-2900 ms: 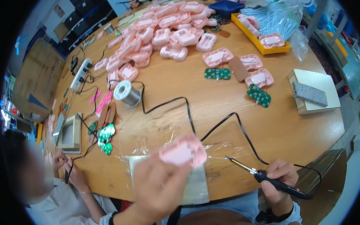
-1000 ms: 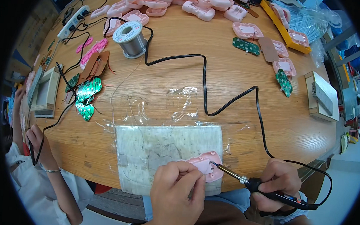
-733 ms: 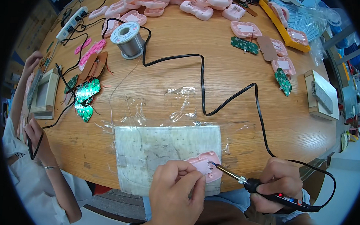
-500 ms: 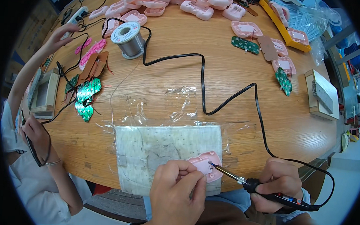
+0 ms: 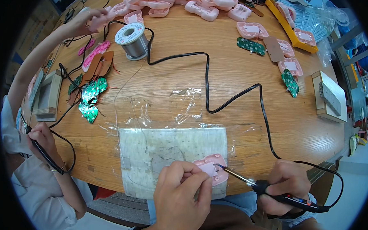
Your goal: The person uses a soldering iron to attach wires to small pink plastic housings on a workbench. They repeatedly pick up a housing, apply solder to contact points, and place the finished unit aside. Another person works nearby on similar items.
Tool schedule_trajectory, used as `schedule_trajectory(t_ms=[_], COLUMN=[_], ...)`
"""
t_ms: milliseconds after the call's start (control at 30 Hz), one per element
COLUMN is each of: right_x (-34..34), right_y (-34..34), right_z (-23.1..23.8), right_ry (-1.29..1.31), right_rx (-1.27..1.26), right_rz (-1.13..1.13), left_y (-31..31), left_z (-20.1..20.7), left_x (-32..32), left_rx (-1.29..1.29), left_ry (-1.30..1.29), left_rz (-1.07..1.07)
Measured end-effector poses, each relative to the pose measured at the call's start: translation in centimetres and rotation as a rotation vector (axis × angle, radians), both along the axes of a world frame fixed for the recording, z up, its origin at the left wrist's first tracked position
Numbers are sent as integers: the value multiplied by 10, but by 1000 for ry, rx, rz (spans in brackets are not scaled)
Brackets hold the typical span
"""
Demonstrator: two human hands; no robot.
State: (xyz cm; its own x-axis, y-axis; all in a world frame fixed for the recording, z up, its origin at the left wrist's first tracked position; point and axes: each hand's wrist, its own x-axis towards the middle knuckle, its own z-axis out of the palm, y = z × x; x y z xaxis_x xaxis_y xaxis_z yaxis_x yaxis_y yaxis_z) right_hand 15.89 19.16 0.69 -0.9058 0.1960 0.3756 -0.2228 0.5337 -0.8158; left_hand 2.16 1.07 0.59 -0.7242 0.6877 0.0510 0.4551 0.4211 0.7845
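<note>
A pink plastic shell half [image 5: 220, 178] with a white panel inside lies over the right part of a worn, pale mat [image 5: 150, 142]. My left hand [image 5: 182, 193] is closed at the shell's left side, thumb and fingers pinched on its edge; the fingertips partly hide the grip. In my right hand [image 5: 285, 187] is a black soldering iron [image 5: 263, 187], held like a pen. Its tip touches or hovers just above small metal contacts beside the white panel; I cannot tell which. The iron's black cord [image 5: 260, 102] winds across the table.
A solder wire spool [image 5: 133, 43] stands at the back left. Green circuit boards [image 5: 93, 94] lie at the left, pink shells [image 5: 201, 7] heap at the back. A yellow tray [image 5: 290, 27] and wooden block [image 5: 328, 96] sit right. At left, a co-worker's hand [image 5: 45, 139] holds another soldering iron.
The co-worker's far hand has moved right to a pink shell near the spool; their iron hand shifted slightly right. The spool and left boards moved a little. My hands and shell have barely shifted.
</note>
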Motion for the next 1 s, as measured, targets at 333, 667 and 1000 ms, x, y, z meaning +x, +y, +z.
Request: schedule_trajectory(t_ms=[333, 667, 1000], right_x=[12, 11, 15], right_y=[-5, -4, -3], right_z=[-5, -5, -9], right_ry=[19, -40, -25], right_rx=[-68, -62, -100], right_rz=[-28, 1, 1], left_y=[-4, -2, -2], left_z=[5, 7, 17], left_x=[-2, -1, -7], left_rx=[-16, -68, -72], left_ry=[-61, -42, -43], left_rz=[-83, -80, -52])
